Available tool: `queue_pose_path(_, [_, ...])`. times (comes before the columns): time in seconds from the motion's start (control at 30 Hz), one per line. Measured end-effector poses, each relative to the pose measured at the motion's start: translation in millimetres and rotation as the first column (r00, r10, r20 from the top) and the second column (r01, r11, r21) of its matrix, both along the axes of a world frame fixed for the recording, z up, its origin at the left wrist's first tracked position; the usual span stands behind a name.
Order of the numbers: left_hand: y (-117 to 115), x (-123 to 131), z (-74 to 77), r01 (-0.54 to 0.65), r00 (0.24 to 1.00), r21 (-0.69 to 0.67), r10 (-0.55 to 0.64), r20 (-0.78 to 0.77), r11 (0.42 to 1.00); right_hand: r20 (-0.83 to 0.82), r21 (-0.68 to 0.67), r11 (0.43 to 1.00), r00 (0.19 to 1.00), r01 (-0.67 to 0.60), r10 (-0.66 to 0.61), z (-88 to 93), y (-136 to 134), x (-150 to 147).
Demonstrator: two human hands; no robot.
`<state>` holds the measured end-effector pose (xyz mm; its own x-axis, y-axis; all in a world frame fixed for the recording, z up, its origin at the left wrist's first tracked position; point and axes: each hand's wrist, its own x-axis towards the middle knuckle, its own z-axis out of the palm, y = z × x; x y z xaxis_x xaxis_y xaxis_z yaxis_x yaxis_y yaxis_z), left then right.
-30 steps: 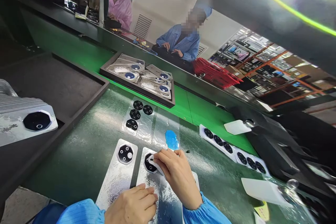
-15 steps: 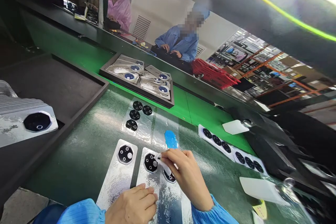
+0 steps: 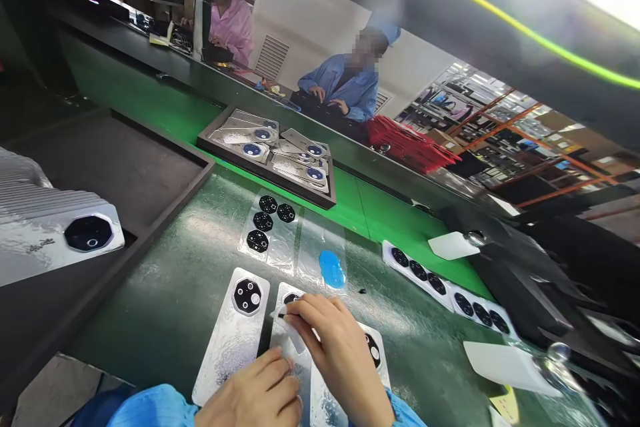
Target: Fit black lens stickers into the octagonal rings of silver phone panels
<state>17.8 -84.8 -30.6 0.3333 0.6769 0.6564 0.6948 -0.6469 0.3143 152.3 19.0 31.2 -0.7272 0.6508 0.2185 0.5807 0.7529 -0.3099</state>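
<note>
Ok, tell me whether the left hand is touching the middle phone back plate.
Touching. The head view shows the left hand with fingertips pressed on the lower part of the middle plate, while the right hand pinches a white tab.

No legible text anywhere in view.

Left hand [image 3: 253, 390] palm down, fingers [image 3: 280, 373] loosely bent, lying flat. Right hand [image 3: 337, 353] just beside it, reaching forward, thumb and forefinger tips pinched together.
</note>
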Motion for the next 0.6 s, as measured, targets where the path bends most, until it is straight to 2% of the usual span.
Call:
queue_pose_path(0.1, [-9,-22,5.5,-0.083,0.996,-0.069,0.08,-0.037,0.994,0.043,-0.003,1.0,0.999,-0.027,0.027,-6.3,1,-16])
queue_pose_path(0.23, [-16,-43,8.6,-0.139,0.981,-0.113,0.121,-0.15,0.984,0.096,0.004,0.999,0.995,-0.035,0.034,-11.5,3,-31])
queue_pose_path(0.37, [-18,-45,4.9,-0.153,0.979,-0.144,0.131,-0.154,0.978,0.129,0.03,0.998,0.991,-0.05,0.046,-12.8,2,-37])
queue_pose_path(0.6, [-19,-39,-5.9,-0.157,0.987,-0.187,0.147,-0.063,0.97,0.142,0.058,0.996,0.988,-0.063,0.054,-16.0,1,-40])
